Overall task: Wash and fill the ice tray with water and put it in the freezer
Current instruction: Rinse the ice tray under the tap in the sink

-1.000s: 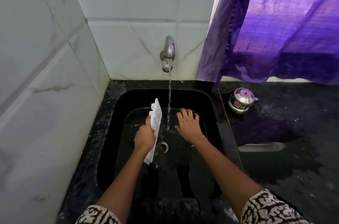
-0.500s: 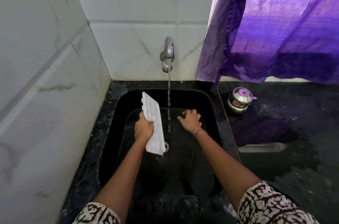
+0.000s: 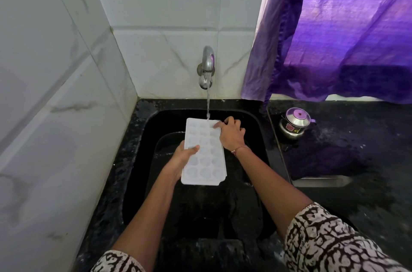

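Ice tray (image 3: pixel 204 153) under running tap (image 3: pixel 207 64)

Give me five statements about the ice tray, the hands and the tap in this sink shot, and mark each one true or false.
1. Water runs from the tap onto the far end of the ice tray. True.
2. The tray rests on the bottom of the sink. False: it is held above the basin.
3. The left hand grips the tray's left edge, thumb on top. True.
4. The right hand is on the tap. False: its fingers touch the tray's far right corner.
5. The small steel pot stands inside the sink. False: it stands on the black counter to the right.
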The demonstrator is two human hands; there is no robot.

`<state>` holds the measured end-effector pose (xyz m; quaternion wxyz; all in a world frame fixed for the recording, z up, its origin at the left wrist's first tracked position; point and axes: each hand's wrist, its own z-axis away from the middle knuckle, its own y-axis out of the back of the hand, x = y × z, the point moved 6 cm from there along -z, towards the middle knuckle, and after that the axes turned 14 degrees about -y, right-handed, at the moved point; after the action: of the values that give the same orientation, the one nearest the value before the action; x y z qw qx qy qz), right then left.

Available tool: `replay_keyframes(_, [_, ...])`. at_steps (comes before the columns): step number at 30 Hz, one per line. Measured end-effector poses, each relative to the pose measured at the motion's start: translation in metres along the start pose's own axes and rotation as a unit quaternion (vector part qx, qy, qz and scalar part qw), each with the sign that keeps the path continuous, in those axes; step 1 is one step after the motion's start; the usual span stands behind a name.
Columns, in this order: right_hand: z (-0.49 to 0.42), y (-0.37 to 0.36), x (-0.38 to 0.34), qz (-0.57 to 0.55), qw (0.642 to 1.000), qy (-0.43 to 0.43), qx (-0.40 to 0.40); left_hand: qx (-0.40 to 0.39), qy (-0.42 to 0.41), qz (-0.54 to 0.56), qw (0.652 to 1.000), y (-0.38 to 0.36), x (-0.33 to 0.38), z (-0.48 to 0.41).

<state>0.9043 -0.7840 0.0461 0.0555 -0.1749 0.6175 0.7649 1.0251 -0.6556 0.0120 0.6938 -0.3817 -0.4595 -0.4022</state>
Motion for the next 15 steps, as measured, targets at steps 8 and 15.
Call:
replay_keyframes(8, [-0.004, 0.004, -0.001, 0.107, 0.993, 0.027, 0.034, -0.019, -0.004, -0.01, 1.0, -0.008, 0.005, -0.006])
replay_keyframes(15, [-0.005, 0.004, -0.005, 0.159, 0.985, 0.043, 0.055, -0.021, -0.011, -0.002, 1.0, -0.01, 0.005, -0.011])
